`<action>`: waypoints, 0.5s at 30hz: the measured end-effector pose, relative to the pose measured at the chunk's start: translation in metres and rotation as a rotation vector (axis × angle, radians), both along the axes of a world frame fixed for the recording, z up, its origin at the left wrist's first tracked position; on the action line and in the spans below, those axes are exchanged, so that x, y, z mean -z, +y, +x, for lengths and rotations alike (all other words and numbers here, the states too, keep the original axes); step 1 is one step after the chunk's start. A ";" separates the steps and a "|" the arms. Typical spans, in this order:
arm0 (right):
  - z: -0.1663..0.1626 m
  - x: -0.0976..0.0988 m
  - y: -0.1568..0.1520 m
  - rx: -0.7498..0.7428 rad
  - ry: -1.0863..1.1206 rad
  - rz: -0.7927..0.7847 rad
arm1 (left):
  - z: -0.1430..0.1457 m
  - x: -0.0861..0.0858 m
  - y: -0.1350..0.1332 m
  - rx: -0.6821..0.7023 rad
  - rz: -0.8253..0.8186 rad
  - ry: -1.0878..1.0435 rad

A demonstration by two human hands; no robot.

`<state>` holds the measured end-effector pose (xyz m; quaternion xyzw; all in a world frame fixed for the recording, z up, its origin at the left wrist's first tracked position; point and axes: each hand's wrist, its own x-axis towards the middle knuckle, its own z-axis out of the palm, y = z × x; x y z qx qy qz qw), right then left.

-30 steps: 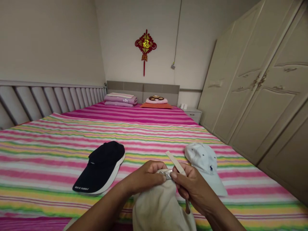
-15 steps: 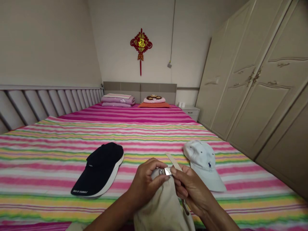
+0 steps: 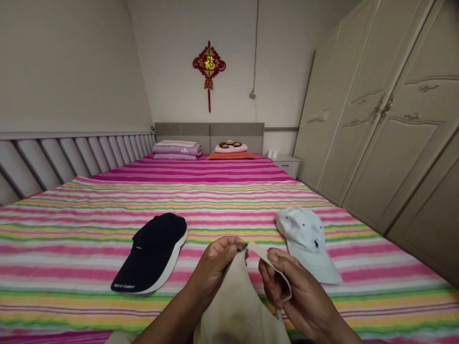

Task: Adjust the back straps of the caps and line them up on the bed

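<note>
I hold a beige cap (image 3: 238, 306) low in the middle, over the near edge of the bed. My left hand (image 3: 215, 270) pinches the cap's back edge where the buckle sits. My right hand (image 3: 290, 294) is closed on the cap's beige strap (image 3: 267, 260), which loops from the buckle over its fingers. A black cap with a white-edged brim (image 3: 152, 253) lies on the bed to the left. A white cap (image 3: 308, 241) lies to the right.
The bed has a striped pink, green and yellow cover (image 3: 215, 200). Folded bedding (image 3: 177, 149) and a pillow (image 3: 231, 150) lie at the headboard. A tall cream wardrobe (image 3: 387, 119) runs along the right. A padded panel (image 3: 71, 157) lines the left wall.
The strap, which stuck up straight from the buckle, now bends over in a loop in my right hand. My left thumb has moved over the buckle and hides it.
</note>
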<state>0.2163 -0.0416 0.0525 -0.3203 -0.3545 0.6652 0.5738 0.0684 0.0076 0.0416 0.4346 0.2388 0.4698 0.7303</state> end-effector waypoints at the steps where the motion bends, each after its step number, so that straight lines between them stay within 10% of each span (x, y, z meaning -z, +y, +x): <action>1: -0.001 0.001 -0.001 -0.013 0.002 0.006 | 0.000 0.000 0.000 0.003 -0.002 0.006; 15: -0.007 0.008 -0.003 -0.092 -0.028 -0.037 | -0.008 -0.005 0.000 -0.017 0.056 0.082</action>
